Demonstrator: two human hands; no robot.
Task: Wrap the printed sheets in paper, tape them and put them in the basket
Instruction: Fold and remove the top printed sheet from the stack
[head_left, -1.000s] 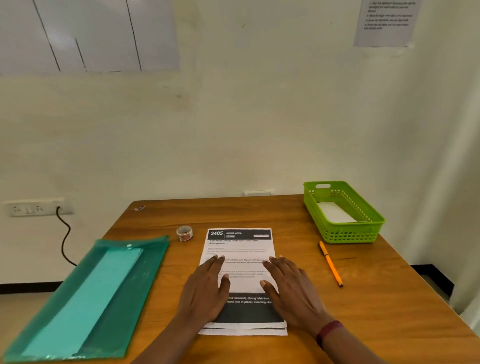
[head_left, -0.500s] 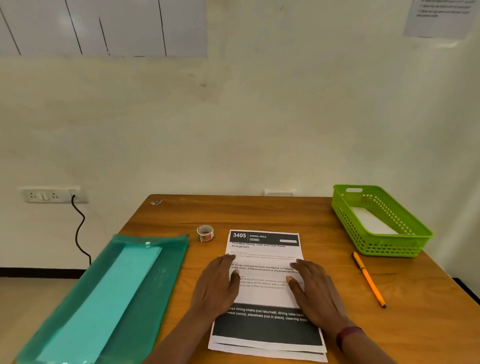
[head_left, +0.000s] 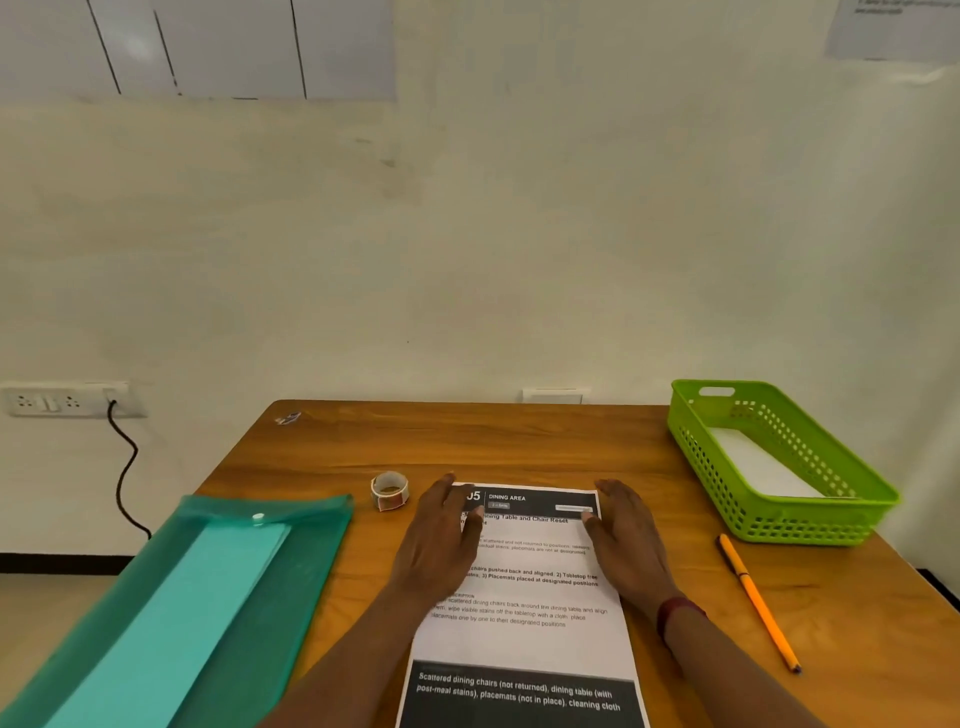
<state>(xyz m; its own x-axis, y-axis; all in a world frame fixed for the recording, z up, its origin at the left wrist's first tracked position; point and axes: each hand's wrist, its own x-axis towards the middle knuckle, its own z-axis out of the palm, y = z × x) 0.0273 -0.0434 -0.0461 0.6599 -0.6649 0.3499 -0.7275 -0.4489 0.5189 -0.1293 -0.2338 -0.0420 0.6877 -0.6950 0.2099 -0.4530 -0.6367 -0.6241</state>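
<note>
- The printed sheets (head_left: 524, 639) lie flat on the brown table (head_left: 467, 441), near the person.
- The left hand (head_left: 441, 540) and right hand (head_left: 626, 545) press flat on them, fingers straight, gripping nothing.
- Green folder (head_left: 182, 597) left, orange pen (head_left: 758, 605) right.
- Tape roll (head_left: 389, 491), then the green basket (head_left: 800, 527) far right.
- Pale wall (head_left: 467, 234) with a socket (head_left: 52, 401) behind.
- The hands have slid up to the sheets' top.

Printed sheets (head_left: 524, 644) bottom edge cropped

An orange pen (head_left: 758, 603) lies on the wooden table (head_left: 467, 436); a black cable (head_left: 124, 467) hangs from the wall socket (head_left: 52, 401).
</note>
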